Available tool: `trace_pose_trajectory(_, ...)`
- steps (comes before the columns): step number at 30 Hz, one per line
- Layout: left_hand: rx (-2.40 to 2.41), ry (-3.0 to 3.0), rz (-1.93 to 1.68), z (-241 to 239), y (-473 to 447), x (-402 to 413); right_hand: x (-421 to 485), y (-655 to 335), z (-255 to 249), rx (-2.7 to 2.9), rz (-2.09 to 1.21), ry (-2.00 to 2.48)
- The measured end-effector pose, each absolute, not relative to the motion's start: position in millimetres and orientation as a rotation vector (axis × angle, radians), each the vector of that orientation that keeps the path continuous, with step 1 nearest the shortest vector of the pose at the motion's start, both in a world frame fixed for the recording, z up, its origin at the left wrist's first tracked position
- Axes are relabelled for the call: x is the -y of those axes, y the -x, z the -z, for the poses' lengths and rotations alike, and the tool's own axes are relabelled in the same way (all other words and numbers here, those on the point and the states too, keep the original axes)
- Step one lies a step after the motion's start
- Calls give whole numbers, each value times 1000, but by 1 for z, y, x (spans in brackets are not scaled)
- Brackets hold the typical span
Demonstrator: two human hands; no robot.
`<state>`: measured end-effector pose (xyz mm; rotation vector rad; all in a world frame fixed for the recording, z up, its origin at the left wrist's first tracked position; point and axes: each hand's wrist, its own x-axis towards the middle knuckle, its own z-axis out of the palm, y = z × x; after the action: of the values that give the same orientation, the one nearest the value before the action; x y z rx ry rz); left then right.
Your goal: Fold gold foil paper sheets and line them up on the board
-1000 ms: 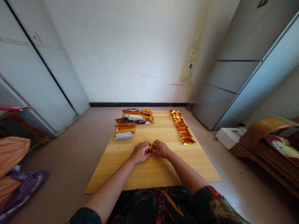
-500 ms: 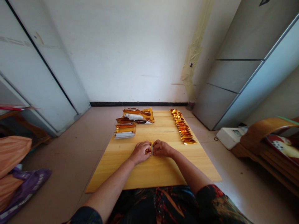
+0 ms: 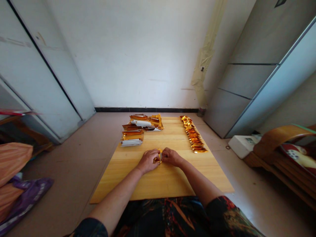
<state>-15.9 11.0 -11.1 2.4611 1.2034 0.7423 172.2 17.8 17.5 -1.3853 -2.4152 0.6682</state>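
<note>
Over the middle of the wooden board (image 3: 163,182), my left hand (image 3: 149,160) is closed around a small gold foil packet (image 3: 160,156), most of which its fingers hide. My right hand (image 3: 171,156) meets it from the other side, fingers pinched at the packet's right edge. A row of shiny gold foil packets (image 3: 194,136) overlaps along the board's right side. At the back left lie flat gold-and-white wrappers (image 3: 132,137) in a stack, with a looser heap of gold wrappers (image 3: 145,121) behind them.
A grey fridge (image 3: 243,72) stands at the right, beside a white box (image 3: 242,145) and a wooden seat (image 3: 278,158). Orange and purple bags (image 3: 29,197) lie on the floor at the left. A white wall (image 3: 145,59) rises behind the board.
My right hand's fingers have curled in a little tighter at the packet's edge. My left hand and the packets and wrappers on the board stay where they were.
</note>
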Motion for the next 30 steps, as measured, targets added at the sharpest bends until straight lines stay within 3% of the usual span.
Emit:
trace_pose_trajectory(11, -1226, -2448, -713, 8, 15, -10, -8, -160, -28, 2529, -399, 1576)
trace_pose_trajectory(30, -1183, -2501, -676, 17, 17, -15, -14, -161, -32, 2526, -517, 1596)
